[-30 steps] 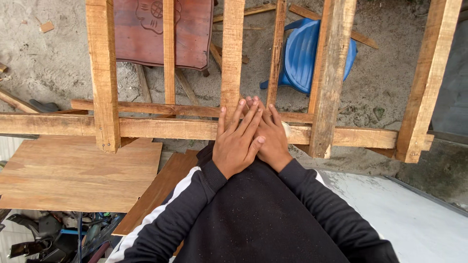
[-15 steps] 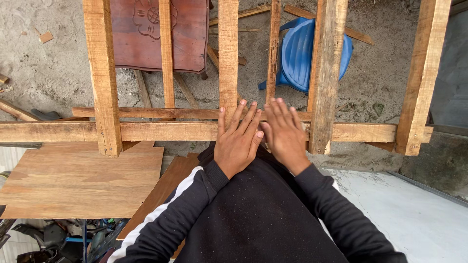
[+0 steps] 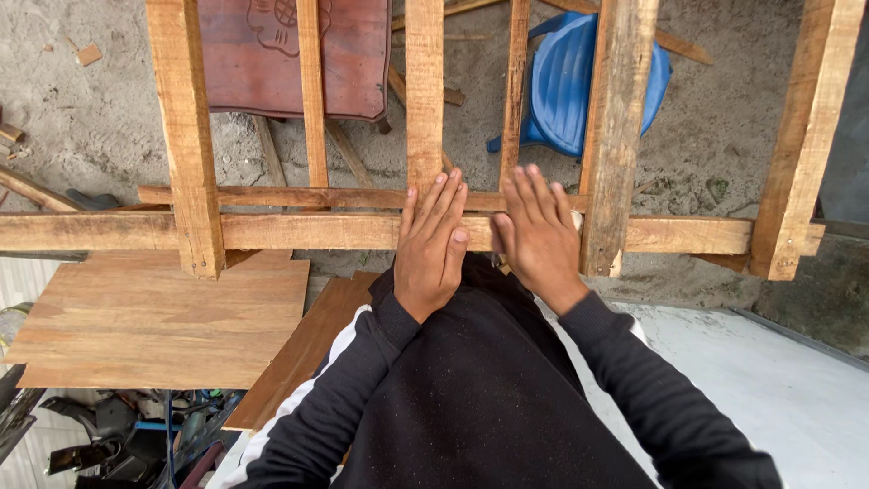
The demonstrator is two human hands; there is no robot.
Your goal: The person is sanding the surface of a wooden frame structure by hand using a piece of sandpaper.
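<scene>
The wooden frame (image 3: 344, 231) lies directly under both hands, its long horizontal rail running from far left of the hands to well right of them. Both palms rest flat on this rail.

Left hand (image 3: 433, 244): fingers straight and close together, pressed flat on the rail at the foot of an upright slat (image 3: 424, 91) that rises straight ahead of it. It holds nothing.

Right hand (image 3: 539, 237): fingers slightly spread, flat on the same rail, just beside the left hand with a narrow gap between the thumbs. It holds nothing. A wider upright post (image 3: 615, 136) stands just to its right, touching or nearly touching the little-finger side; which of the two cannot be told.

Both arms wear black sleeves (image 3: 634, 398); the left one has a white stripe.

Further uprights stand left of the left hand and well right of the right hand.

Below and left of the left hand lies a plywood sheet (image 3: 163, 321), with a darker board (image 3: 308, 353) beside it.

Beyond the frame, ahead of the right hand, a blue plastic chair (image 3: 561, 81) lies on sandy ground (image 3: 100, 118). Ahead of the left hand is a reddish-brown panel (image 3: 258, 54).
</scene>
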